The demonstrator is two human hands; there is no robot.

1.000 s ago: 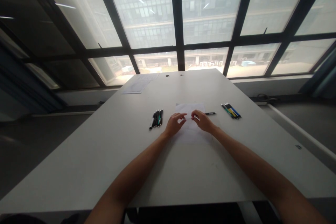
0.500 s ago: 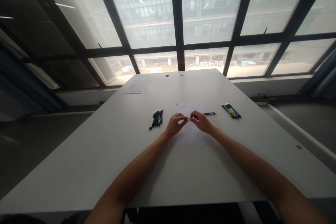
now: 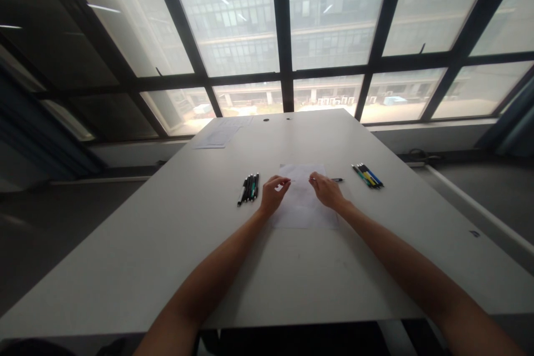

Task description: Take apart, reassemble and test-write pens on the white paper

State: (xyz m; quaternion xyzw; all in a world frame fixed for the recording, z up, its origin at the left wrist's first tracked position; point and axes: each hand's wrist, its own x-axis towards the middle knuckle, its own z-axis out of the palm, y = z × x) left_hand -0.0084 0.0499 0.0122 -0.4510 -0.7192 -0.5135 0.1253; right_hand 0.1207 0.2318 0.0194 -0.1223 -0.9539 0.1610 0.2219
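My left hand [image 3: 273,193] is closed in a pinch, thumb against forefinger, above the left side of a white sheet of paper [image 3: 304,216]. A tiny pale tip shows at its fingertips, too small to name. Across a small gap my right hand [image 3: 327,191] also pinches, with a small, thin, dark-tipped piece sticking out toward the left. Just beyond the right hand lies a dark pen [image 3: 339,179], partly covered by it. Left of my left hand, several mostly black pens [image 3: 249,188] lie side by side.
To the right lies another row of several pens [image 3: 367,176], with green, yellow and blue among them. Printed sheets [image 3: 217,136] rest at the table's far left. A small dark label [image 3: 474,233] is near the right edge. Large windows [image 3: 325,11] stand behind the white table [image 3: 167,267].
My hands, which were almost touching over the paper, have drawn apart, left hand to the left and right hand to the right. Both are still pinching. The pen rows have stayed put.
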